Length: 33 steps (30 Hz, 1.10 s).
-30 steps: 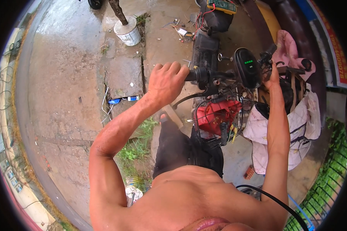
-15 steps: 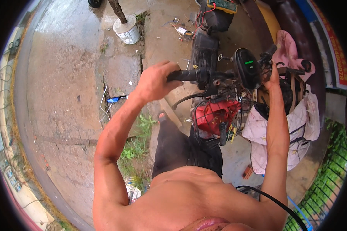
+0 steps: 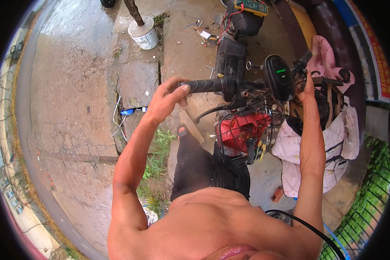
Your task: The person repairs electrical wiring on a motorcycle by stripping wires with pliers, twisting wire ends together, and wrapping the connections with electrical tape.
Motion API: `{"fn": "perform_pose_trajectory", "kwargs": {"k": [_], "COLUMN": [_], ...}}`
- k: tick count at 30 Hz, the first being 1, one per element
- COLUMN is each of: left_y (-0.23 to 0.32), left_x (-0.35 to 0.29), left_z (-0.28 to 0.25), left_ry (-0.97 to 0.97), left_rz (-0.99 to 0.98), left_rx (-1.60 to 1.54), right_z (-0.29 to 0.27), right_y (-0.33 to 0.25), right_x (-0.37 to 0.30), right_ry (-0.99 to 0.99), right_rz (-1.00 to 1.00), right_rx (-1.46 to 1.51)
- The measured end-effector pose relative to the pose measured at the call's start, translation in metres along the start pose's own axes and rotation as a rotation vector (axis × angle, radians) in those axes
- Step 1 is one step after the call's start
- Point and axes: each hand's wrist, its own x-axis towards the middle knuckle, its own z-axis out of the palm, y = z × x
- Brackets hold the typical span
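Observation:
My left hand (image 3: pixel 164 102) pinches the outer end of the black rubber handlebar grip (image 3: pixel 206 85) of an electric scooter, with its thumb on top and fingers partly behind. A brake lever (image 3: pixel 212 111) curves below that grip. My right hand (image 3: pixel 307 89) is closed at the other end of the handlebar, its fingers largely hidden by switches and fittings. Between them stands a black oval display (image 3: pixel 278 86) with small green lights. A key (image 3: pixel 256 66) sticks out beside it. A wire basket (image 3: pixel 221 145) with a red bag (image 3: pixel 243 130) hangs from the front.
A multimeter (image 3: pixel 252 7) with red leads lies on the black saddle (image 3: pixel 247 25). A pale quilted cover (image 3: pixel 292 143) drapes at the right. A white bucket (image 3: pixel 144 39) holds a post. Loose wires, a brick (image 3: pixel 277 193) and weeds (image 3: pixel 158 151) lie about.
My left hand has slid outward along the grip to its end and loosened, baring more of the rubber. My right hand keeps its place.

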Motion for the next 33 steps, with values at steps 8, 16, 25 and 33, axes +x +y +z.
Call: {"fn": "perform_pose_trajectory", "kwargs": {"k": [8,16,25,33], "left_y": [0.000,-0.005,0.007,-0.010], "left_x": [-0.003,-0.003,0.011,-0.001], "left_z": [0.006,0.003,0.006,0.013], "left_ry": [0.182,0.129,0.142,0.248], "left_rz": [0.475,0.491,-0.067,0.466], "left_rx": [0.479,0.326,0.137,0.249], "right_z": [-0.010,0.001,0.006,0.015], "right_y": [-0.002,-0.003,-0.006,-0.006], "right_x": [0.014,0.000,-0.004,-0.008], "right_ry": [-0.065,-0.022,-0.023,0.012], "right_rz": [0.059,0.052,0.026,0.039], "right_rx": [0.050,0.024,0.016,0.045]}}
